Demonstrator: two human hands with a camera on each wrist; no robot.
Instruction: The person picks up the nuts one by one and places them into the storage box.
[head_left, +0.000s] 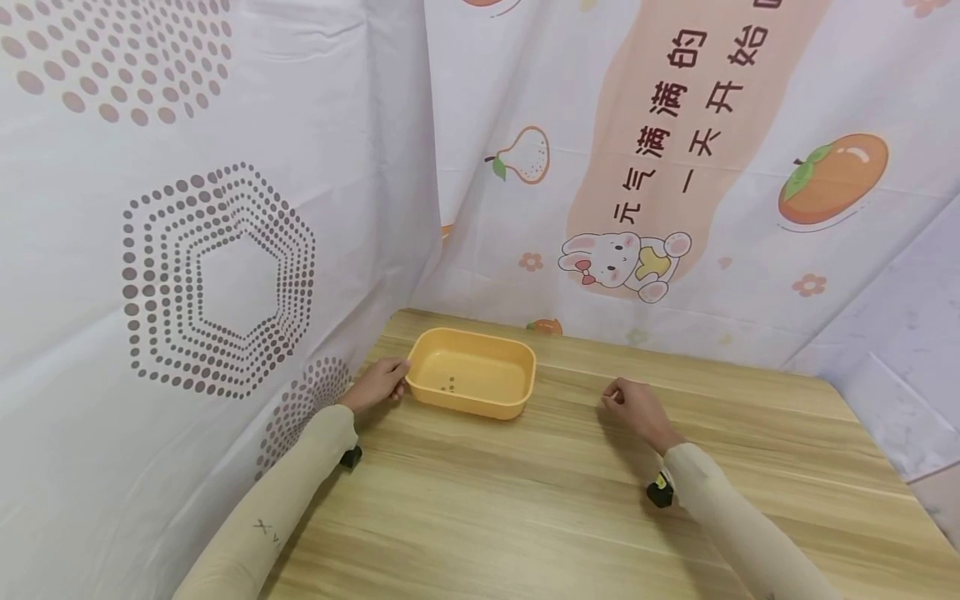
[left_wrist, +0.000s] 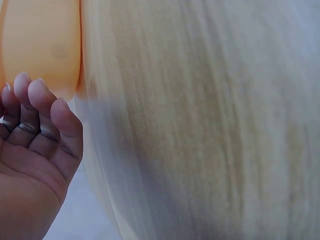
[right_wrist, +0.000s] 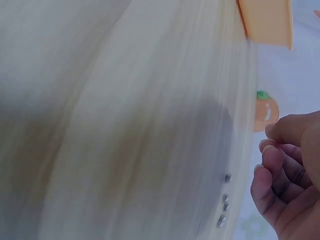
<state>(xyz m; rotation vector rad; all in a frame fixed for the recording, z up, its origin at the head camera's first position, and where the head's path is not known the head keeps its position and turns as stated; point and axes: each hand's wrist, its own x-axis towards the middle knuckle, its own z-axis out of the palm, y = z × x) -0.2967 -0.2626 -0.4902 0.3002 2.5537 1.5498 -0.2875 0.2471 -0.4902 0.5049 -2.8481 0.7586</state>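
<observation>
White printed curtains (head_left: 375,125) surround 1 wood-grain table (head_left: 465,492). Yellow tray (head_left: 465,402) stands far left on it. Left hand (head_left: 378,385) grips its left rim; right hand (head_left: 636,408), well apart, thumb and forefinger together, contents undeterminable. Dark specks (head_left: 452,384) inside tray; 4 metallic bits (right_wrist: 225,206) near right hand.

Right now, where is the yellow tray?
In the head view, the tray sits near the far left corner of the table, the left hand at its left end and the right hand apart on its right.
</observation>
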